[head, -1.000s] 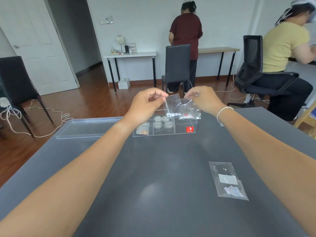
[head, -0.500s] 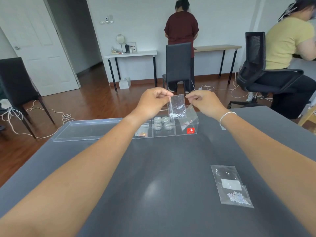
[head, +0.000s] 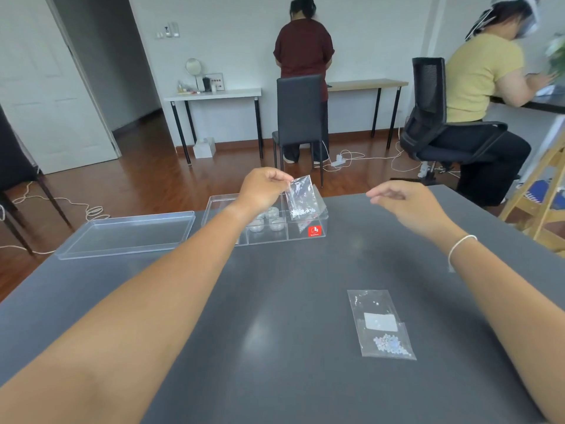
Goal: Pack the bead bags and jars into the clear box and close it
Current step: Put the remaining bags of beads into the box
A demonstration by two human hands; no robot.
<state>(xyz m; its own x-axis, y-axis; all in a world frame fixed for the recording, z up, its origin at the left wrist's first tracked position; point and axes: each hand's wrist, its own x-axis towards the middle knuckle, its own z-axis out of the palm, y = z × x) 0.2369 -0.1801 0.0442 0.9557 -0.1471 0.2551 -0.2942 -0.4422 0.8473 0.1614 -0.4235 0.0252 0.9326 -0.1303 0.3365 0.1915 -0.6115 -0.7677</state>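
Observation:
The clear box (head: pixel 275 237) stands at the far edge of the grey table (head: pixel 275 301), with a red label (head: pixel 315 231) on its front right. Several small round jars (head: pixel 270 220) sit in its middle compartment. My left hand (head: pixel 264 188) pinches the top of a small clear bag of white beads (head: pixel 301 198) and holds it hanging over the box's right compartment. A second bag lies in that compartment, mostly hidden behind the held one. My right hand (head: pixel 406 205) hovers empty to the right of the box, fingers loosely apart. Another bead bag (head: pixel 380 324) lies flat nearer to me on the right.
The box's clear lid (head: pixel 128 234) lies upturned to the left of the box. Beyond the table stand a black chair (head: pixel 301 117) and an office chair (head: pixel 437 130), with two people at desks. Cables run across the wooden floor.
My right hand has let go of the bag with red beads into the box and drawn back to the right. My left hand still holds the white-bead bag over the box.

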